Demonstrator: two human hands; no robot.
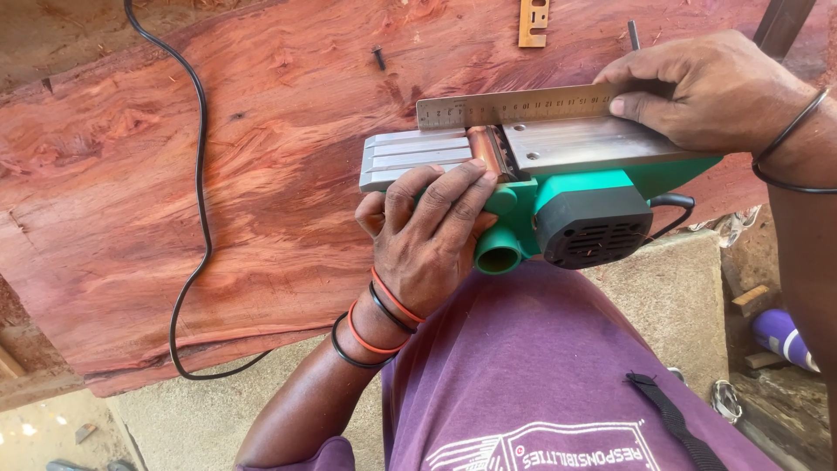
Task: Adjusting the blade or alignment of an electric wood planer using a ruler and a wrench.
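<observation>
A green electric planer (567, 205) lies turned over on a big red wood slab (174, 174), its metal sole facing up. My left hand (432, 227) grips the planer's front end by the sole's edge. A steel ruler (514, 105) stands on edge along the far side of the sole. My right hand (706, 87) presses the ruler's right end down against the sole, thumb on its face. Both wrists wear thin bands.
A black power cord (202, 174) loops across the slab's left part and off its front edge. A small wooden block (533, 22), a dark screw (379, 58) and a thin dark rod (634, 35) lie at the slab's far edge. Concrete ground is below.
</observation>
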